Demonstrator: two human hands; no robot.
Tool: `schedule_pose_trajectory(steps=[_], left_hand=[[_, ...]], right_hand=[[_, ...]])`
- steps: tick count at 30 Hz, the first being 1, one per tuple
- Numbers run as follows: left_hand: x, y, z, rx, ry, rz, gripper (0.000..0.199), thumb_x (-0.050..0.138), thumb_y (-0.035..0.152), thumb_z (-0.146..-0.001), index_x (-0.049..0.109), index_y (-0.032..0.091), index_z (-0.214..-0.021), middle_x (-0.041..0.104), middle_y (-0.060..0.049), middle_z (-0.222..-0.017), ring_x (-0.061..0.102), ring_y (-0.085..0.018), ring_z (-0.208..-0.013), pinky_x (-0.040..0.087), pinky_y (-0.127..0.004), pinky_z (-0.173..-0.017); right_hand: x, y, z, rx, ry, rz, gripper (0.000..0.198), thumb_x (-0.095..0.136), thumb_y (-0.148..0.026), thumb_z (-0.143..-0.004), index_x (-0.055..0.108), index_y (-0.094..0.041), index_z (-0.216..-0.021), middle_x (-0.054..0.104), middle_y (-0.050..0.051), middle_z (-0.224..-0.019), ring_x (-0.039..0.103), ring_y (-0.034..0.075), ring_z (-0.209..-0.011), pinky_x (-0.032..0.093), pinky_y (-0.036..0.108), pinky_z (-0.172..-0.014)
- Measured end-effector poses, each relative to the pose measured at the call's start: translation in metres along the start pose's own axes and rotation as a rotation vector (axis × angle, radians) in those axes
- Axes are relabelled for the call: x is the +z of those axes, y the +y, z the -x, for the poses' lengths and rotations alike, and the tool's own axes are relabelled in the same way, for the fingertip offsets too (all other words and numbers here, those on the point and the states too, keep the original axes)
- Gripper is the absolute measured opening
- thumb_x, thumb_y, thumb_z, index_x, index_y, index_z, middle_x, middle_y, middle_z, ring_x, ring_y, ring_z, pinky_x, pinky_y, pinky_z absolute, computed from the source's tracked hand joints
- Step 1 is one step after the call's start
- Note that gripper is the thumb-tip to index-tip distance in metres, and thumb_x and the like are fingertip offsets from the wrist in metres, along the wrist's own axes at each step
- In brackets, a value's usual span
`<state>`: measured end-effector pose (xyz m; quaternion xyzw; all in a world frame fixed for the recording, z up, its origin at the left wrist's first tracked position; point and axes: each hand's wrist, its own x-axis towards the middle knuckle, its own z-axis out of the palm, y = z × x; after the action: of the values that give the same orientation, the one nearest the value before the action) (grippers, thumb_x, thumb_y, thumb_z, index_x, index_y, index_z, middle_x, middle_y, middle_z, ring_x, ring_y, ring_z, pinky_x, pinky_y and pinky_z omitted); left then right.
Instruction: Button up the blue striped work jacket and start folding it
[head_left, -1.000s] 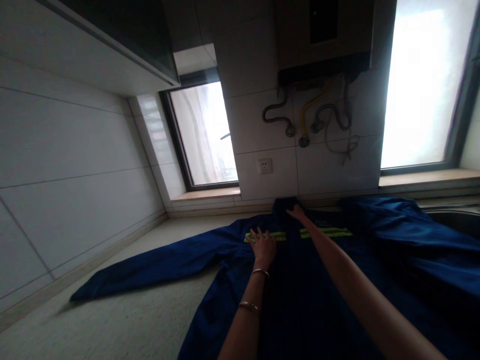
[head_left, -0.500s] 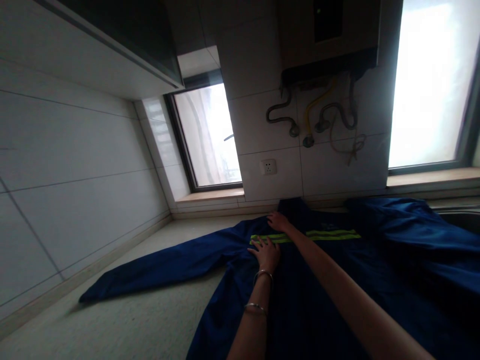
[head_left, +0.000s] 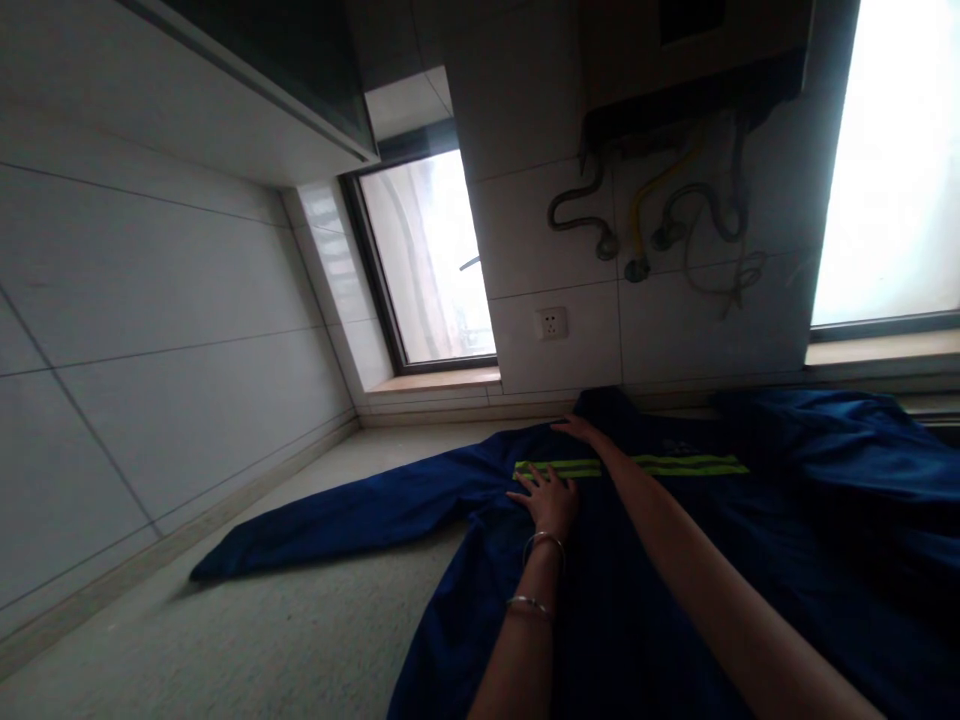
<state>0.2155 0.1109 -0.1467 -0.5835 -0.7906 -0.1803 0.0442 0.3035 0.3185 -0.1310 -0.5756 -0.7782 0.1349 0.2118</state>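
Observation:
A dark blue work jacket (head_left: 600, 600) lies spread out on the pale countertop (head_left: 300, 640), its collar towards the wall. One sleeve (head_left: 337, 525) stretches out to the left. Across the chest runs a yellow-green reflective stripe (head_left: 686, 465). My left hand (head_left: 549, 498), with two bangles on its wrist, rests on the chest with spread fingers, the tips at the stripe. Further up, my right hand (head_left: 583, 431) lies on the shoulder beside the collar, fingers stretched to the left. The cloth under both palms is hidden.
Behind the counter stands a tiled wall with a power socket (head_left: 552, 323). Pipes (head_left: 637, 235) hang below a wall-mounted heater (head_left: 697, 80). Windows are at the left (head_left: 431, 260) and right (head_left: 892, 200). A cabinet (head_left: 270, 70) overhangs the upper left.
The camera view has shifted, so the whole scene sits a little further right. Both hands remain on the jacket at nearly the same spots, and the jacket looks much the same.

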Motion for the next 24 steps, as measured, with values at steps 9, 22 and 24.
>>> schedule_pose_trajectory(steps=[9,22,24], left_hand=[[-0.001,0.001,0.001,0.024,0.027,-0.021,0.059,0.035,0.047,-0.084,0.047,0.016,-0.133,0.034,-0.021,-0.143,0.02,-0.05,-0.131,0.01,-0.074,-0.094],[-0.006,0.002,0.003,0.023,0.001,-0.026,0.058,0.035,0.046,-0.084,0.046,0.017,-0.133,0.035,-0.019,-0.143,0.022,-0.047,-0.131,0.014,-0.072,-0.095],[-0.008,0.003,0.003,0.021,-0.009,-0.029,0.058,0.034,0.046,-0.085,0.046,0.017,-0.134,0.034,-0.019,-0.143,0.022,-0.047,-0.131,0.014,-0.072,-0.095]], right_hand=[[-0.043,0.034,0.052,0.039,0.28,0.149,0.042,0.032,-0.031,-0.091,0.063,-0.018,-0.115,0.063,0.014,-0.113,0.054,0.026,-0.109,0.037,0.036,-0.094],[-0.008,0.057,0.07,0.128,0.011,0.204,0.064,0.026,-0.066,-0.086,0.042,-0.03,-0.136,0.033,0.011,-0.144,0.029,0.032,-0.131,0.016,0.053,-0.104],[-0.008,0.056,0.068,0.136,0.067,0.202,0.058,0.025,-0.061,-0.089,0.042,-0.031,-0.136,0.039,0.01,-0.14,0.034,0.031,-0.127,0.02,0.051,-0.103]])
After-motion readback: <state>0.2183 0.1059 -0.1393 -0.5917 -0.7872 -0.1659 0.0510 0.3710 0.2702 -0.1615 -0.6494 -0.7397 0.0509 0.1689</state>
